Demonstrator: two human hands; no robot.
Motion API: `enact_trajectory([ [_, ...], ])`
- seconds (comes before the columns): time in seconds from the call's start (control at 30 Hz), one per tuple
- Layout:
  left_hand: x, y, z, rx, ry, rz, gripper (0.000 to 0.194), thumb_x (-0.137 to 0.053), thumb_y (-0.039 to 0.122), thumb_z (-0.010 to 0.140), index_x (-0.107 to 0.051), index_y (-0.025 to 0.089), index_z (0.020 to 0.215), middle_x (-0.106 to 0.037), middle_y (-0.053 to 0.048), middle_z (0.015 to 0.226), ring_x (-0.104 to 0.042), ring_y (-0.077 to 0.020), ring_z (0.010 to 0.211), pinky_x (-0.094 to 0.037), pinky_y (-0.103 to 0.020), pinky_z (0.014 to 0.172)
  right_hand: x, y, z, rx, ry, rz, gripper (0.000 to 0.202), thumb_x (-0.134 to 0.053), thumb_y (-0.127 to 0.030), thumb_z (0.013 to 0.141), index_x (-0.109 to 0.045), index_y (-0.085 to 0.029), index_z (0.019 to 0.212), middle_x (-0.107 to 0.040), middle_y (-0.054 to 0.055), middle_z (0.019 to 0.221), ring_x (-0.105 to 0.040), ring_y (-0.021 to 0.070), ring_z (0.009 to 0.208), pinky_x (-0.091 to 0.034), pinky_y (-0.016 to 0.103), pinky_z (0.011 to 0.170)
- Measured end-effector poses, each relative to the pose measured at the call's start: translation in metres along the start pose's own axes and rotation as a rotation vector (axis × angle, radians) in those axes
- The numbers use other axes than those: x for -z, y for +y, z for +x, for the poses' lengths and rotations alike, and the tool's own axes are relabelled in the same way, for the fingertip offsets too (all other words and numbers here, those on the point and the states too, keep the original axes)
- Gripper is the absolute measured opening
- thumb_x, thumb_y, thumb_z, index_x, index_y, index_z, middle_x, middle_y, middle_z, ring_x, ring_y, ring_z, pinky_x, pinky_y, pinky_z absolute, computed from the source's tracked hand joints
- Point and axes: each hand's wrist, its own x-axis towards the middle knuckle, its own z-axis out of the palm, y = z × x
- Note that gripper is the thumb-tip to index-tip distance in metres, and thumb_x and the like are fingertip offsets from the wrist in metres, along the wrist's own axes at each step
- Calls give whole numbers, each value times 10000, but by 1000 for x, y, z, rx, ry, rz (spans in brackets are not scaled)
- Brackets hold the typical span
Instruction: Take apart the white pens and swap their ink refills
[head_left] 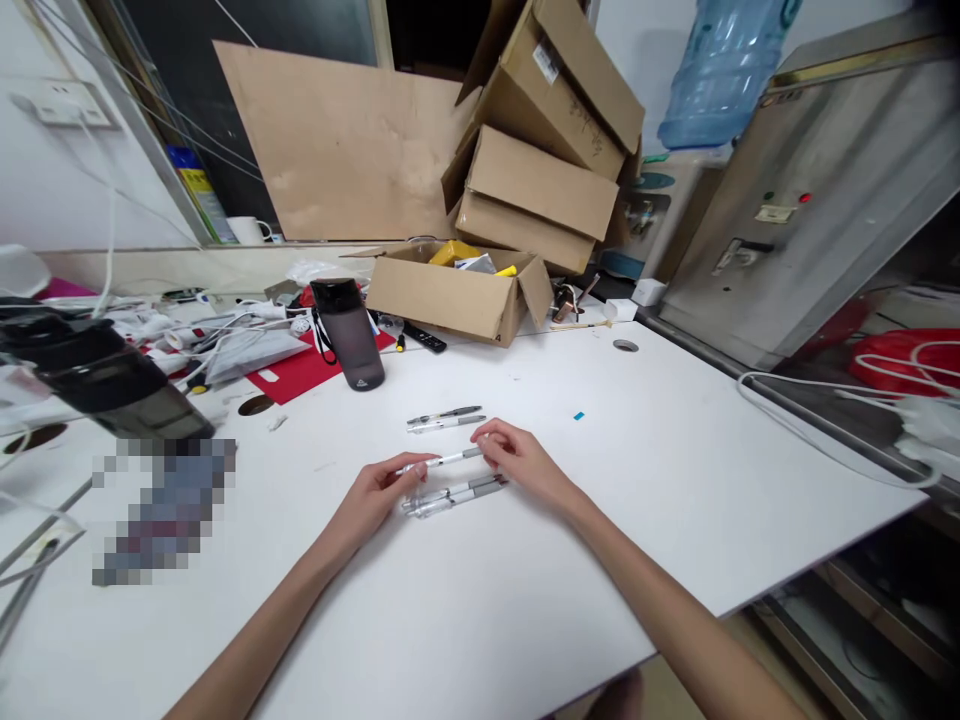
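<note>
middle pen (456, 458): partly behind hands (519, 461) | water jug (721, 80): top cut off | pixelated item (169, 515): unidentifiable

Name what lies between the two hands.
In the head view, one pen, held near both ends, spans the gap between the left hand and the right hand; other pens lie beyond it and nearer the person.

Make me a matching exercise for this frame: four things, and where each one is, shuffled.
Things
1. middle pen
2. black remote
3. blue water bottle
4. white mug

Places
A. on the water dispenser
B. on the ledge, back left
C. between the left hand and right hand
D. beside the open carton

Pairs: 1-C; 2-D; 3-A; 4-B
</note>
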Motion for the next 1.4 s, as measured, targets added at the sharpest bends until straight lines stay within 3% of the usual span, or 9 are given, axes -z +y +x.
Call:
enact_trajectory([
  [0.13, 0, 0, 1, -15, -14, 13, 457, -614, 552, 923, -779, 203, 1167, -689, -22, 771, -577, -208, 743, -412, -264, 651, 1, 5, 1, 1, -5, -1, 330, -624, -533, 897, -637, -203, 899, -528, -35, 699, -463, 131, 637, -339, 253, 602],
  [0.3, -6, 6, -3, -143, 16, 53, 361, -640, 487, 923, -794, 225, 1118, -738, -62, 1015, -598, -222, 855, -444, -266, 703, -3, 16, 1, -40, 55, -80, 483, -497, -605, 949, -518, -195, 694, -473, -31, 609, -399, 127, 569, -286, 265, 560],
  [0.5, -7, 10, -6, -93, 97, 53, 370, -616, 528, 931, -779, 195, 935, -657, -19, 731, -532, -177, 654, -405, -264, 618, -7, 1, -5, 53, 37, -175, 385, -463, -505, 995, -522, -208, 757, -495, -23, 705, -419, 140, 662, -306, 260, 615],
  [0.6, -7, 10, -6, -89, 101, 48, 363, -630, 530, 927, -765, 194, 898, -631, -13, 718, -520, -169, 656, -400, -263, 616, -6, -5, -7, 80, 23, -198, 402, -425, -477, 1015, -479, -206, 723, -476, -17, 722, -401, 143, 683, -289, 266, 625],
  [0.83, -15, 18, -7, -28, 72, -346, 408, -585, 556, 952, -748, 181, 955, -652, -64, 854, -607, -209, 792, -489, -262, 564, -9, -11, -7, 0, 15, -81, 454, -403, -544, 1017, -502, -207, 730, -431, -34, 629, -352, 129, 586, -267, 273, 580],
  [0.93, -16, 20, -6, 5, 112, -464, 389, -646, 551, 918, -764, 186, 988, -673, -83, 989, -633, -242, 974, -557, -273, 667, -16, -14, -7, 10, 3, -57, 437, -399, -530, 1027, -500, -215, 741, -470, -45, 553, -404, 132, 559, -328, 270, 606],
  [1.1, -13, 19, -5, 1, 192, -516, 337, -761, 514, 838, -781, 181, 882, -678, -77, 1146, -622, -247, 1053, -554, -348, 934, -31, -17, -11, 9, -45, -38, 436, -391, -513, 1044, -494, -215, 743, -614, -21, 623, -503, 138, 628, -390, 269, 684],
  [1.3, -14, 22, -9, -6, 20, -574, 293, -734, 435, 893, -736, 210, 1079, -681, -58, 1008, -621, -204, 917, -515, -332, 880, -42, -21, -16, -56, -221, 105, 414, -397, -540, 1037, -541, -213, 828, -649, 2, 681, -570, 157, 673, -454, 287, 702],
  [1.4, -14, 22, -10, -15, -28, -572, 297, -627, 469, 962, -697, 226, 1118, -585, -16, 861, -566, -167, 775, -491, -298, 738, -42, -25, -15, -24, -176, 5, 351, -467, -512, 1021, -602, -219, 884, -695, 19, 852, -611, 169, 790, -455, 304, 766],
])
